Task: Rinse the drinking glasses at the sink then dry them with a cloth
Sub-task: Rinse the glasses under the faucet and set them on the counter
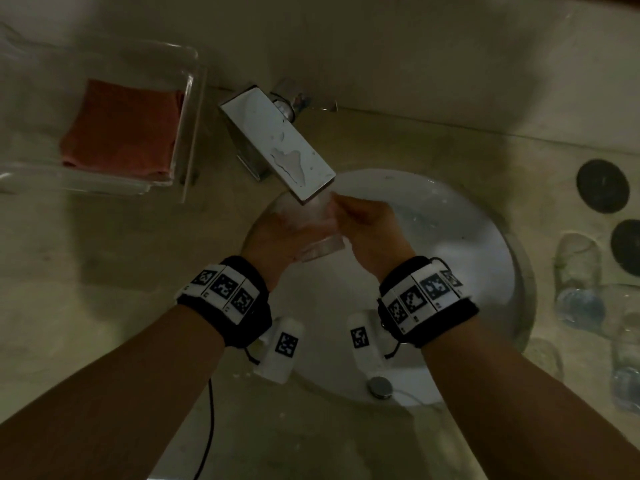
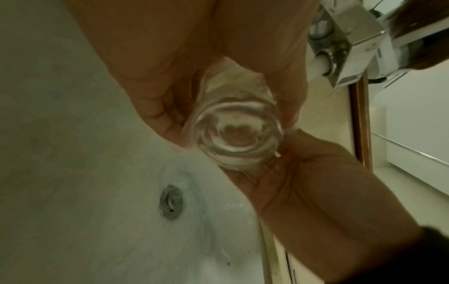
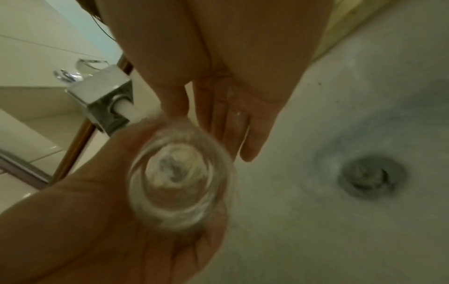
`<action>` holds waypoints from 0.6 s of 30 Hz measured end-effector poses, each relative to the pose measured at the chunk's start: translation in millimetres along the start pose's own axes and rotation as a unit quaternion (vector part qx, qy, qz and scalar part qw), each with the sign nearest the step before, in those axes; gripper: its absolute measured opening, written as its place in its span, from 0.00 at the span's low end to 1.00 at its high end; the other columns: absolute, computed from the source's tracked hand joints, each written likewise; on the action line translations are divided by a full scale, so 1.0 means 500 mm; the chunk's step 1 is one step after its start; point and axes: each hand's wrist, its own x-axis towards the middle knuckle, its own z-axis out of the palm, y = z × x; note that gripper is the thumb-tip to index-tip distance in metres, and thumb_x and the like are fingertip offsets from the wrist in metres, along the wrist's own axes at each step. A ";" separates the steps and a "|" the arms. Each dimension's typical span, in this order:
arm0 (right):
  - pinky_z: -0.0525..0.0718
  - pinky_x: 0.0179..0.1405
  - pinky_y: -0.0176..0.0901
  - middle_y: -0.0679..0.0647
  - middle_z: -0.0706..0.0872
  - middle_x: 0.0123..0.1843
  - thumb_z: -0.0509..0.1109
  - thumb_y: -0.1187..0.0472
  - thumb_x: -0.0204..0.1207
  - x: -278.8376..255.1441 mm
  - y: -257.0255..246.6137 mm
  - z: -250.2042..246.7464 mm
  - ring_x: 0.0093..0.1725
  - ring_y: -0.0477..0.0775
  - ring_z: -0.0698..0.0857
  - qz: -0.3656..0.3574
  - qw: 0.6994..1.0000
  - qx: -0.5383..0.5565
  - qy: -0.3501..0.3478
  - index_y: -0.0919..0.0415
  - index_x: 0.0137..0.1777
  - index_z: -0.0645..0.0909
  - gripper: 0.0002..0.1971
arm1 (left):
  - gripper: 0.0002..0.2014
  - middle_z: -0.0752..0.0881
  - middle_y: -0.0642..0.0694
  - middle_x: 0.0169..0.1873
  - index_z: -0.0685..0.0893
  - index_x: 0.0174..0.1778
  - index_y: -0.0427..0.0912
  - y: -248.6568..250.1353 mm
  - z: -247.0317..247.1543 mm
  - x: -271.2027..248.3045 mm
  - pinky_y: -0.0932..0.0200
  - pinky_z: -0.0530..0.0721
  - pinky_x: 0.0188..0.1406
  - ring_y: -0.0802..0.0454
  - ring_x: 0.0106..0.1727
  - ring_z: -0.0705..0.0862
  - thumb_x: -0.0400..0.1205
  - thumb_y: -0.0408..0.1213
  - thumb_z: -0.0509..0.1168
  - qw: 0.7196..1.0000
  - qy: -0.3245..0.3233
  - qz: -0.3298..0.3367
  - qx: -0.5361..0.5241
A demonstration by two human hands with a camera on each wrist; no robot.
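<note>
Both hands meeting over the white sink (image 1: 460,237), sharing one clear drinking glass (image 1: 320,233) beneath the square chrome faucet (image 1: 277,140). Left hand (image 1: 277,233) cupped under and around the glass, fingers curled about its side (from the left wrist view, thumb and fingers (image 2: 150,107) wrapping the wall on both sides). Right hand (image 1: 370,230) laid against the glass's other side, fingers (image 3: 233,123) straight and together, pressing flat rather than curling. Glass tilted, long axis running from the spout down and back toward the wrists: thick round base (image 2: 237,136) facing both wrist cameras, mouth pointed up at the faucet outlet, rim itself hidden behind the spout in the head view. White stream leaving the outlet (image 3: 126,109) just above the glass. Metal drain (image 3: 371,178) well below and to the right hand's side in the basin. Red cloth (image 1: 121,129) folded in a clear tray (image 1: 192,98) on the counter at far left, well apart from the sink. More clear glasses (image 1: 578,278) standing or lying (blurred, hard to tell which) on the counter right of the basin, near two dark round coasters (image 1: 602,185). Marker-printed bands (image 1: 221,289) strapped on both wrists.
</note>
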 end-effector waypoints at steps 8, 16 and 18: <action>0.76 0.79 0.55 0.57 0.78 0.78 0.67 0.69 0.83 0.070 -0.121 -0.039 0.76 0.52 0.78 -0.043 0.996 0.072 -0.015 0.64 0.81 0.70 0.26 | 0.17 0.85 0.55 0.32 0.81 0.42 0.46 -0.024 -0.018 0.029 0.55 0.85 0.32 0.58 0.30 0.84 0.71 0.20 0.78 0.990 -0.134 0.007 -0.035; 0.82 0.73 0.53 0.51 0.83 0.72 0.70 0.57 0.76 0.078 -0.141 -0.054 0.69 0.46 0.83 -0.069 0.995 0.068 0.011 0.60 0.77 0.75 0.28 | 0.40 0.85 0.36 0.62 0.78 0.69 0.35 -0.015 -0.022 0.012 0.45 0.90 0.56 0.44 0.59 0.86 0.59 0.28 0.82 0.998 -0.030 0.017 0.048; 0.82 0.72 0.58 0.49 0.89 0.60 0.68 0.60 0.82 0.080 -0.142 -0.062 0.65 0.50 0.86 -0.076 0.995 0.056 0.026 0.55 0.65 0.83 0.13 | 0.34 0.88 0.42 0.59 0.83 0.64 0.43 -0.013 -0.021 0.010 0.43 0.91 0.48 0.46 0.54 0.88 0.62 0.34 0.86 0.998 -0.025 -0.047 0.043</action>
